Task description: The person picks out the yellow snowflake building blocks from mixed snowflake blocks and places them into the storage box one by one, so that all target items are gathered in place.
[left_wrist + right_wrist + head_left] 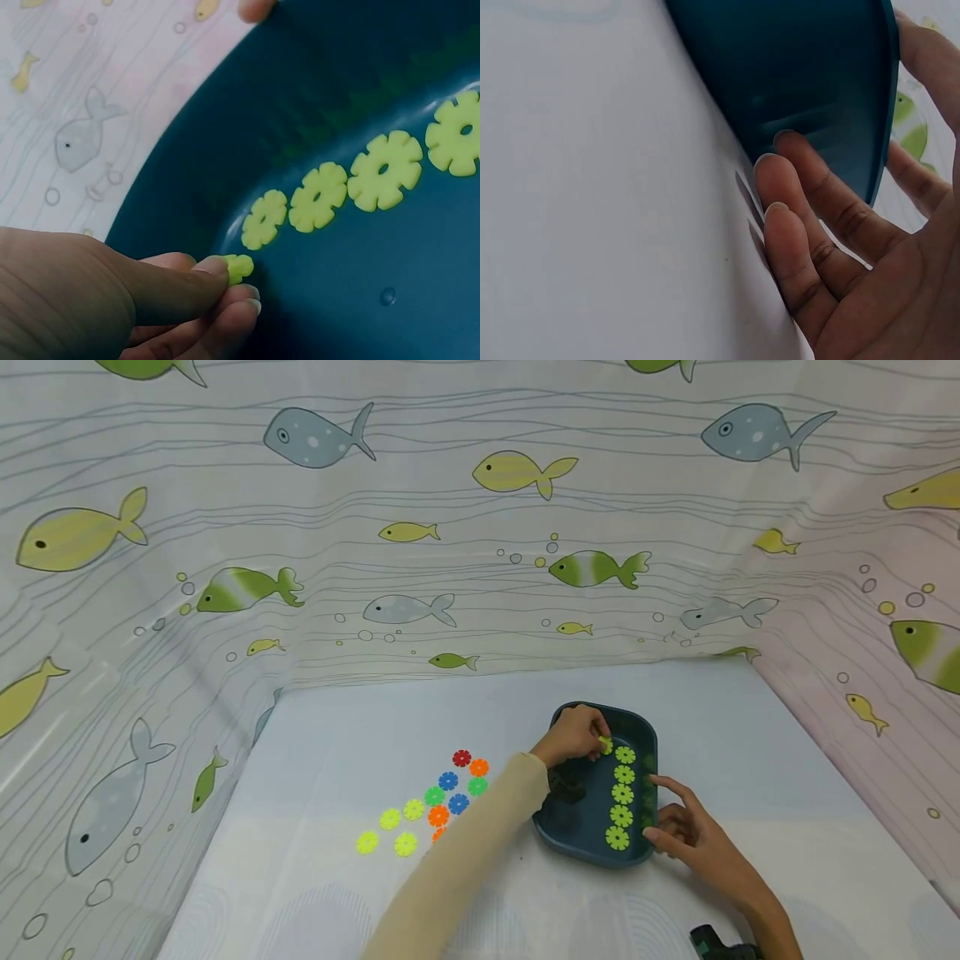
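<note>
Left hand (573, 735) pinching a yellow-green disc (241, 268) inside a dark blue tray (581, 827)

The held disc is just beside the far end of a row of five matching discs (622, 794); the right hand (693, 835) grips the tray's right wall at the rim, and loose coloured discs (447, 781) lie on the white surface (300, 793) left of the tray

Yellow disc (241, 267) partly hidden in the left grip (124, 296)
</note>
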Demonstrator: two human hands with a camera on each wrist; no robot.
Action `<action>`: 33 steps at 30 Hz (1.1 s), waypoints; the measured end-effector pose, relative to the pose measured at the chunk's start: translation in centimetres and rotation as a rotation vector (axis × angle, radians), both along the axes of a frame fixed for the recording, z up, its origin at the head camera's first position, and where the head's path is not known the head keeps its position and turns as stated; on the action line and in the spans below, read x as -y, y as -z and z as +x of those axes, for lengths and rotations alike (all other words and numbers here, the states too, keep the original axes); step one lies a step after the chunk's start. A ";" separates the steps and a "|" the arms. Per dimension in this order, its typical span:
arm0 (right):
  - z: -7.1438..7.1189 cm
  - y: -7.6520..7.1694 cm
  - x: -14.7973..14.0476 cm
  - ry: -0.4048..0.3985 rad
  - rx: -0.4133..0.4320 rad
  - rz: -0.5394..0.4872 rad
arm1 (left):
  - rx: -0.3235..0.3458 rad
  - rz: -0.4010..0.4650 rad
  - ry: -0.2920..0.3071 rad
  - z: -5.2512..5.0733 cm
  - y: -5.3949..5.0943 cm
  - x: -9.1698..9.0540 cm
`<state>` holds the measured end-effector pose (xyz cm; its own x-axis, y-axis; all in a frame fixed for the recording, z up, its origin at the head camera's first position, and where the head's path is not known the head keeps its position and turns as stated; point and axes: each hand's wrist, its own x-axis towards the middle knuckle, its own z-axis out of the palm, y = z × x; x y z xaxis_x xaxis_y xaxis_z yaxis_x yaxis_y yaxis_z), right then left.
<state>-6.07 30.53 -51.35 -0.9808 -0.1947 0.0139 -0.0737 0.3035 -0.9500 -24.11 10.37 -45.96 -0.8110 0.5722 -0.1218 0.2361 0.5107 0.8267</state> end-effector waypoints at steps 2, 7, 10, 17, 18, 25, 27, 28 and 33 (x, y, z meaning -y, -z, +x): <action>0.0 -0.1 0.1 0.005 0.007 -0.002 | -0.008 -0.016 0.006 -0.1 0.2 0.0; 0.0 0.0 0.1 -0.013 -0.027 0.001 | -0.058 -0.083 0.018 -0.3 1.1 -0.1; 0.0 0.0 0.1 -0.018 -0.035 -0.001 | -0.107 -0.131 0.026 -0.4 1.5 -0.2; 0.0 -0.1 0.2 -0.001 -0.007 0.006 | -0.158 -0.195 0.044 -0.6 1.8 -0.2; 0.0 0.0 0.2 0.002 -0.001 0.006 | -0.155 -0.199 0.043 -0.5 1.8 -0.2; -0.1 0.2 0.2 -0.004 -0.001 -0.001 | -0.141 -0.198 0.058 -0.6 1.6 -0.2; -0.1 0.1 0.1 -0.003 0.001 -0.003 | -0.139 -0.181 0.066 -0.6 1.5 -0.2; -0.1 0.0 0.1 -0.005 0.000 -0.002 | -0.141 -0.169 0.073 -0.6 1.5 -0.1; 0.1 -0.3 0.0 -0.015 -0.011 -0.014 | -0.161 -0.096 0.132 -0.5 0.6 0.3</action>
